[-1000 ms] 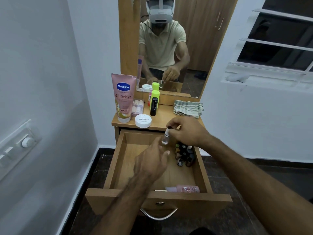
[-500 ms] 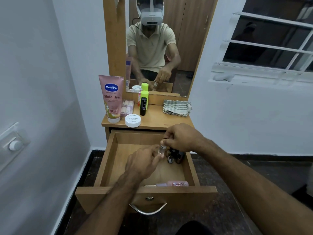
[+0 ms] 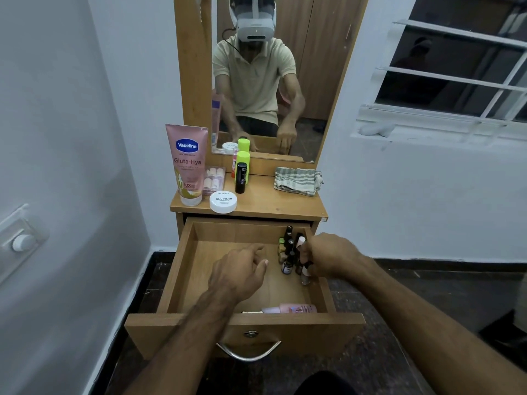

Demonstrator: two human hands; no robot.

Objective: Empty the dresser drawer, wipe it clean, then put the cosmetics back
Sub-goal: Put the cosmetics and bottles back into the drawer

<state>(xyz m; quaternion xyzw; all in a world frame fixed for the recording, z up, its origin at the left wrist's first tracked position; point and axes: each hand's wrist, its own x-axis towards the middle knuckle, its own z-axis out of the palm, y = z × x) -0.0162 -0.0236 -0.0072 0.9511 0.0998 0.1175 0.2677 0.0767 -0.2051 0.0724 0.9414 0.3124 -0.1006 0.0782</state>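
The wooden drawer is pulled out below the dresser top. Several small nail polish bottles stand packed in its far right corner. My right hand grips a small clear bottle with a dark cap, low against the drawer's right wall beside that group. My left hand hovers over the drawer's middle with fingers loosely curled, holding nothing. A pink bottle lies on its side at the drawer's front. On the dresser top stand a pink Vaseline tube, a white nail polish remover tub, a black stick and a green-capped bottle.
A striped folded cloth lies on the right of the dresser top. A mirror rises behind it. White walls close in on the left and right; a barred window is at the upper right. Dark floor surrounds the dresser.
My right hand has carried the small bottle down from above the drawer to the right-hand group inside. My left hand has let go of it and pulled back toward the middle.
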